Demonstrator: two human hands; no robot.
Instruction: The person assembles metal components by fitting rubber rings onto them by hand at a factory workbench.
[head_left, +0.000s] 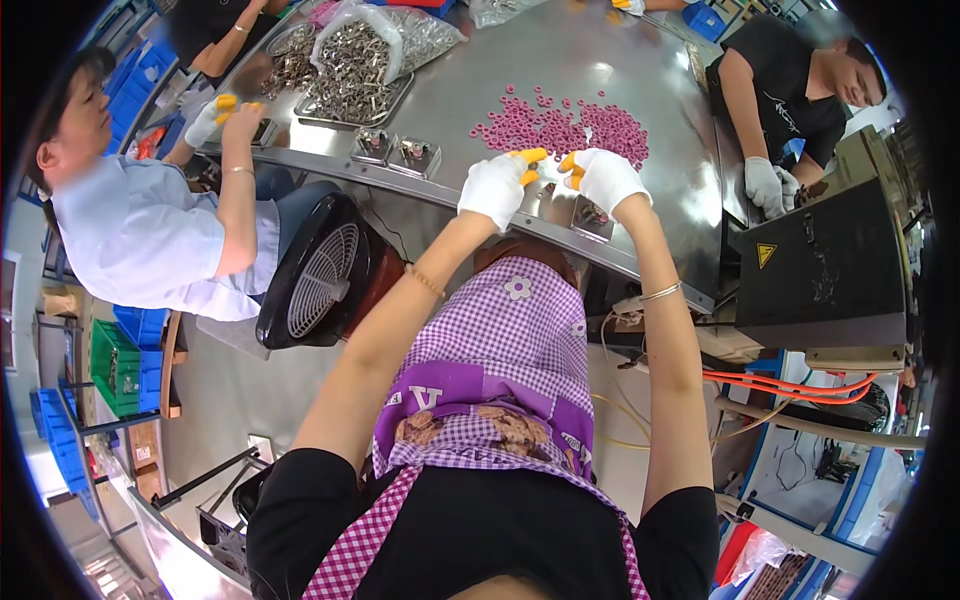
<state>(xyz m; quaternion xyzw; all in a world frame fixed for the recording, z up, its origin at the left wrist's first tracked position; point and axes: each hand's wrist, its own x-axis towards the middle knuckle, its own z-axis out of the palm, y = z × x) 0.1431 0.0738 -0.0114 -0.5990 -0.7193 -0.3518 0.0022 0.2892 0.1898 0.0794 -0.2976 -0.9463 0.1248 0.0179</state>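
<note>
Both of my hands wear white gloves with yellow fingertips and work above the near edge of the metal table (460,115). My left hand (494,188) points its curled fingers to the right; whatever lies in them is too small to make out. Facing it, my right hand (607,182) has its thumb and forefinger drawn together, and their contents are hidden too. Just past my fingers spreads a loose heap of small pink rings (560,128). Below my right hand, at the table edge, sits a small metal fixture block (592,219).
Two more metal fixture blocks (414,157) stand left along the edge. Farther left, a tray (355,118) holds a bag of small metal parts (352,60). A person in light blue (165,225) sits left; another in black (790,85) works right, behind a dark machine box (825,265).
</note>
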